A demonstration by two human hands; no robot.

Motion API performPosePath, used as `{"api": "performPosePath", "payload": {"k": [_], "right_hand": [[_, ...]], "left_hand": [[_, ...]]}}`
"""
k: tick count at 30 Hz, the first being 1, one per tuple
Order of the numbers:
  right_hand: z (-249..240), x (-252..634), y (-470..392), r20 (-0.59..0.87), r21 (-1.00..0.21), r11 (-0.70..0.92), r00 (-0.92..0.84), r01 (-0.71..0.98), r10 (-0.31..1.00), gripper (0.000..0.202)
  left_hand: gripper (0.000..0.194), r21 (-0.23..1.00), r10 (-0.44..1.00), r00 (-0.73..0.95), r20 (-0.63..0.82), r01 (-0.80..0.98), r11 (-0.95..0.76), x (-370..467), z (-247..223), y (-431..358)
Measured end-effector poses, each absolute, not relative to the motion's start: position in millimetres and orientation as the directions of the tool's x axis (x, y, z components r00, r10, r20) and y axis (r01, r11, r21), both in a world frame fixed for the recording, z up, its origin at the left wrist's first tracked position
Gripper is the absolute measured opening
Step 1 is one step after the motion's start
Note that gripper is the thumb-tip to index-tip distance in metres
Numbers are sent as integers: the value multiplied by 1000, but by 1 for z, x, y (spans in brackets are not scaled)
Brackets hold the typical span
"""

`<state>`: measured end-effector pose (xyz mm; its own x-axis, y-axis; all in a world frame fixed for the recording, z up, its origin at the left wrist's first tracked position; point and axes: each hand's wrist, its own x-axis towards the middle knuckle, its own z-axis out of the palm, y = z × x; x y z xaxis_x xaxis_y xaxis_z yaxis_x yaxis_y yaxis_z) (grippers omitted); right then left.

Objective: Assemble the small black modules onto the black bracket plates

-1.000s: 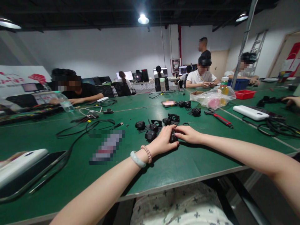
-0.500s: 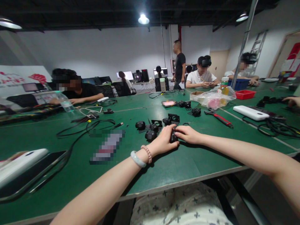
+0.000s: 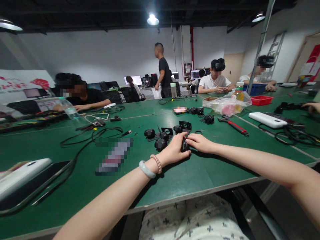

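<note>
Left hand (image 3: 176, 146) and right hand (image 3: 200, 143) still grasp one part (image 3: 184, 146); a walker (image 3: 164, 75) reached twelve o'clock, handling undisturbed.

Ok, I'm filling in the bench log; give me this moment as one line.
left hand: holding small black part; right hand: touching same part; beside left hand: more black parts; beyond right hand: red-handled wrench
</note>
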<state>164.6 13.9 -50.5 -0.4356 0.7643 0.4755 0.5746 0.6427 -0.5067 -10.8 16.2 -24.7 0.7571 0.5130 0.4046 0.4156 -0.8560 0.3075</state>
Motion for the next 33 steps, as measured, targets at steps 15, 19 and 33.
{"api": "performPosePath", "payload": {"k": [15, 19, 33], "right_hand": [[-51, 161, 16, 403, -603, 551, -376, 577, 834, 32], [-50, 161, 15, 397, -600, 549, -379, 582, 836, 33], [-47, 170, 2, 522, -613, 684, -447, 396, 726, 32]], "left_hand": [[66, 313, 520, 751, 407, 420, -852, -10, -25, 16], [66, 311, 521, 753, 401, 423, -851, -11, -24, 17], [64, 347, 536, 745, 397, 419, -839, -10, -21, 13]]}}
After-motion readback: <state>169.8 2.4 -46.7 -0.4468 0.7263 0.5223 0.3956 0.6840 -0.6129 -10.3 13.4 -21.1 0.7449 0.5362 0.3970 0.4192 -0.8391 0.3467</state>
